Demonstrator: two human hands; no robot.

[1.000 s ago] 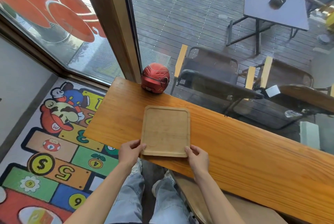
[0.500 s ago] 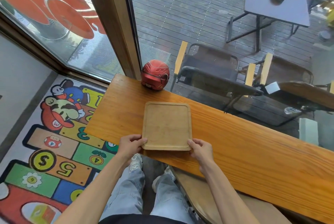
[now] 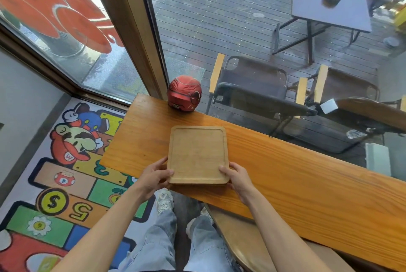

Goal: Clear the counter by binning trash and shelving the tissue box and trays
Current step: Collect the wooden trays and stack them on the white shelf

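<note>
The near underside of a wooden tray (image 3: 196, 154) is hidden where it overhangs the table's (image 3: 307, 183) near edge, and fingers beneath it cannot be seen. Its long axis runs from the near edge toward the far edge, where a red helmet (image 3: 184, 94) sits at the far left corner. The left hand (image 3: 156, 176) and right hand (image 3: 238, 176) each clasp a near corner.

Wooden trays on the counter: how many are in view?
1. The wooden tray lies on the counter near its front edge, gripped by the left hand and right hand; a shadow underneath might hide another.
</note>
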